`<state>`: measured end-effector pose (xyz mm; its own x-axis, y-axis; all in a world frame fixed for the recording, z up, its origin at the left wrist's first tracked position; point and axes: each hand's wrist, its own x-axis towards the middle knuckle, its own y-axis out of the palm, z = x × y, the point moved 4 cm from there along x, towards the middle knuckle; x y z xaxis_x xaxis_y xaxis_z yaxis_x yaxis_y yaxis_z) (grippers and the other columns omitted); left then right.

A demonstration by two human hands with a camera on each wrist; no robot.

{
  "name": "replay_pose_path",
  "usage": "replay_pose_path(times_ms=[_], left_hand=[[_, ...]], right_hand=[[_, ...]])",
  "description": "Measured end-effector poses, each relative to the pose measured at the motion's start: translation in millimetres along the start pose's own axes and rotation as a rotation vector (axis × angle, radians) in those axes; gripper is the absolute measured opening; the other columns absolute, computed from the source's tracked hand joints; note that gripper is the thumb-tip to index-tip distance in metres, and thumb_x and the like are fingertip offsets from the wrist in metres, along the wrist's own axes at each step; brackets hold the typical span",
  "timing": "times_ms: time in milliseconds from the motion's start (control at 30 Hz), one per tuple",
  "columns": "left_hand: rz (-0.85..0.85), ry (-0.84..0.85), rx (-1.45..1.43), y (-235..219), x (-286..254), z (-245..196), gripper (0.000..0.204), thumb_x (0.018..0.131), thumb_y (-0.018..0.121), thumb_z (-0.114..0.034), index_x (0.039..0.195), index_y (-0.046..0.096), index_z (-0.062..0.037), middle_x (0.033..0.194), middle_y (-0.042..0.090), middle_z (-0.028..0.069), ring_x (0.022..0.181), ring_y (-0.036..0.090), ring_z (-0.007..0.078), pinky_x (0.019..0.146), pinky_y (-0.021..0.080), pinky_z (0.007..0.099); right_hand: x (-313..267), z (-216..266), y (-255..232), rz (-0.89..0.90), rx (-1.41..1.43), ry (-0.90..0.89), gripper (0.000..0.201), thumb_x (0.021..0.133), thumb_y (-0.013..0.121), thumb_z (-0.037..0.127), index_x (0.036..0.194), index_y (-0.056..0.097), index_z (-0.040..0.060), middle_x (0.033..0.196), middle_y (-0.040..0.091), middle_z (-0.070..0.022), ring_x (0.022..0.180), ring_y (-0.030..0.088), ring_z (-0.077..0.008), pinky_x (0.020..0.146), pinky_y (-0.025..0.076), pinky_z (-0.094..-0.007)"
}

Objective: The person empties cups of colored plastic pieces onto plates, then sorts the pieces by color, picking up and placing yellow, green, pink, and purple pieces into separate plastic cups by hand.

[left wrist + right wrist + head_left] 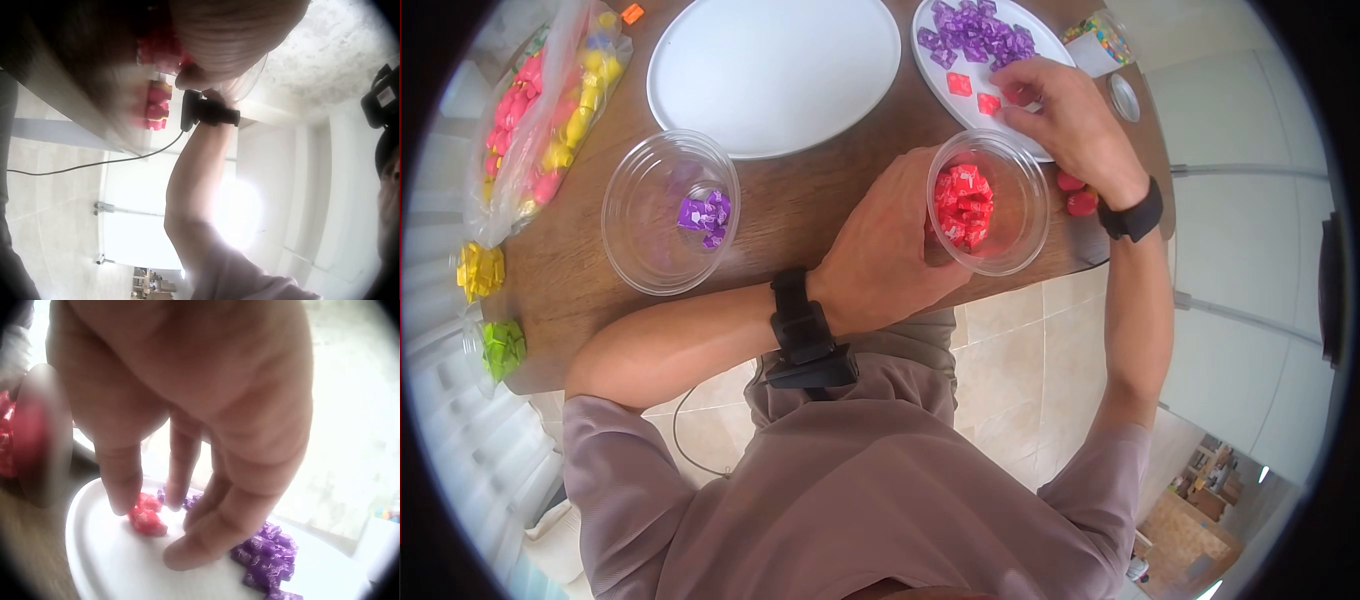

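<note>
My left hand (885, 245) grips a clear plastic cup (1025, 245) of red wrapped candies (965, 205), held tilted near the table's front edge. My right hand (1075, 125) is over the white oval plate (930, 75) at the right. Its thumb and fingers are spread apart around a few red candies (148, 515) lying on that plate, as the right wrist view shows. Two more red candies (959, 84) lie just left of the fingertips. A pile of purple wrapped candies (975, 35) covers the plate's far part.
Left of my left hand, another clear cup (625, 235) holds some purple candies (705, 215). A large white plate (775, 70) lies behind. Bags of pink and yellow candies (560, 155) are at the far left. A jar lid (1123, 98) and pink-red candies (1082, 203) sit at the right.
</note>
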<state>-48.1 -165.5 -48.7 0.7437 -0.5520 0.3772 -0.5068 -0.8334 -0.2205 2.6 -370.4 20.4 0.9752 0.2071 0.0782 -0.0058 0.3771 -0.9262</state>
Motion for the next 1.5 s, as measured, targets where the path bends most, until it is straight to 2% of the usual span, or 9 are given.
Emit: replay_pose_path(times_ms=[433, 533, 600, 867, 1067, 1167, 1333, 1433, 1500], left_hand=[[0.014, -0.017, 0.008, 0.5, -1.0, -2.1, 0.077, 0.074, 0.089, -0.015, 0.140, 0.050, -0.0030, 0.133, 0.060, 0.0158, 0.120, 0.062, 0.0293, 0.102, 0.051, 0.0391], [-0.018, 0.014, -0.055, 1.1, -0.1, -3.9, 0.066, 0.078, 0.084, -0.012, 0.135, 0.053, -0.0022, 0.124, 0.060, 0.0177, 0.112, 0.061, 0.0346, 0.096, 0.050, 0.0417], [0.004, -0.025, -0.059, 0.5, 0.2, -3.0, 0.066, 0.078, 0.085, -0.012, 0.135, 0.053, -0.0022, 0.125, 0.060, 0.0175, 0.114, 0.062, 0.0330, 0.096, 0.051, 0.0406], [0.041, -0.065, -0.041, 1.0, -2.8, 1.9, 0.074, 0.076, 0.085, -0.008, 0.140, 0.049, -0.0003, 0.131, 0.061, 0.0177, 0.119, 0.063, 0.0298, 0.101, 0.051, 0.0379], [0.103, -0.185, -0.085, 0.2, -1.8, -0.9, 0.084, 0.078, 0.082, 0.000, 0.150, 0.039, 0.0029, 0.145, 0.052, 0.0152, 0.134, 0.052, 0.0235, 0.114, 0.042, 0.0372], [0.124, -0.189, -0.070, 0.8, -2.3, 0.3, 0.083, 0.080, 0.081, -0.001, 0.151, 0.038, 0.0033, 0.146, 0.050, 0.0154, 0.135, 0.051, 0.0240, 0.115, 0.042, 0.0372], [0.048, -0.122, -0.045, 0.9, -3.0, 3.4, 0.077, 0.076, 0.086, -0.009, 0.141, 0.047, 0.0014, 0.134, 0.059, 0.0191, 0.122, 0.062, 0.0282, 0.104, 0.050, 0.0383], [0.029, -0.038, 0.023, -0.9, -1.4, -0.7, 0.075, 0.077, 0.087, -0.013, 0.140, 0.049, -0.0007, 0.131, 0.059, 0.0205, 0.119, 0.062, 0.0328, 0.102, 0.051, 0.0397], [0.058, -0.074, -0.056, 0.5, -2.0, 2.2, 0.081, 0.074, 0.088, -0.008, 0.143, 0.046, -0.0012, 0.137, 0.058, 0.0142, 0.126, 0.059, 0.0229, 0.107, 0.049, 0.0358]], right_hand=[[-4.1, -4.1, 9.9, -0.026, -0.080, 0.007, 0.031, 0.087, 0.075, 0.017, 0.114, 0.072, 0.0016, 0.105, 0.066, -0.0184, 0.097, 0.066, -0.0348, 0.087, 0.052, -0.0447], [-7.1, -9.6, 15.4, -0.084, -0.082, -0.021, 0.031, 0.088, 0.074, 0.020, 0.115, 0.073, 0.0040, 0.107, 0.065, -0.0189, 0.100, 0.065, -0.0366, 0.089, 0.052, -0.0461], [-4.8, -12.0, 19.0, -0.014, -0.085, 0.013, 0.028, 0.089, 0.072, 0.021, 0.111, 0.074, 0.0039, 0.105, 0.066, -0.0209, 0.102, 0.064, -0.0391, 0.091, 0.051, -0.0470], [-4.2, -10.8, 22.0, -0.117, -0.181, -0.099, 0.021, 0.087, 0.069, 0.019, 0.093, 0.072, -0.0002, 0.095, 0.068, -0.0198, 0.106, 0.063, -0.0358, 0.089, 0.053, -0.0486], [-6.6, -25.4, 27.0, -0.233, -0.379, 0.044, 0.014, 0.087, 0.065, 0.012, 0.088, 0.073, 0.0015, 0.089, 0.069, -0.0243, 0.093, 0.067, -0.0405, 0.074, 0.058, -0.0500], [-7.4, -25.6, 27.9, -0.324, -0.340, -0.077, 0.017, 0.088, 0.062, 0.012, 0.082, 0.072, -0.0008, 0.078, 0.070, -0.0212, 0.078, 0.071, -0.0408, 0.072, 0.058, -0.0492], [-5.7, -33.7, 18.8, -0.207, -0.248, 0.015, 0.017, 0.087, 0.063, 0.014, 0.083, 0.071, -0.0007, 0.080, 0.069, -0.0248, 0.082, 0.070, -0.0430, 0.074, 0.056, -0.0525], [-7.6, -35.1, 15.6, -0.153, -0.228, 0.017, 0.023, 0.093, 0.066, 0.020, 0.099, 0.072, -0.0006, 0.090, 0.070, -0.0231, 0.087, 0.067, -0.0409, 0.078, 0.051, -0.0498], [-9.5, -28.7, 11.8, -0.158, -0.204, 0.010, 0.025, 0.092, 0.068, 0.020, 0.103, 0.072, -0.0019, 0.091, 0.071, -0.0219, 0.086, 0.067, -0.0400, 0.079, 0.052, -0.0484]])
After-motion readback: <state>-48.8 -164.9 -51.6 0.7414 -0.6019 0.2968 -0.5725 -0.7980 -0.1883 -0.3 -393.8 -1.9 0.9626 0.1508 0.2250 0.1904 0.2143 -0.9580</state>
